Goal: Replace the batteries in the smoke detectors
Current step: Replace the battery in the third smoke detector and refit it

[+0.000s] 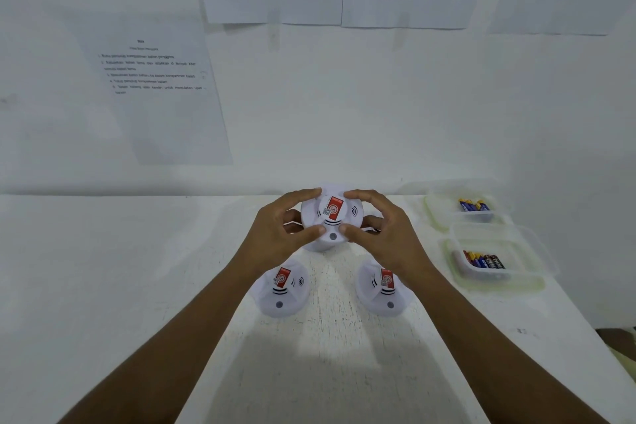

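- White wall [344, 107] fills the upper half, evenly lit.
- Printed sheets [155, 86] hang on it at 10, 12 and 1 o'clock.
- White table [103, 268] below, paint worn toward 6 o'clock.

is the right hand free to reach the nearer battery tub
Likely yes once it lets go: the right hand is gripping the held detector, but the tub sits just to its right, nothing between.
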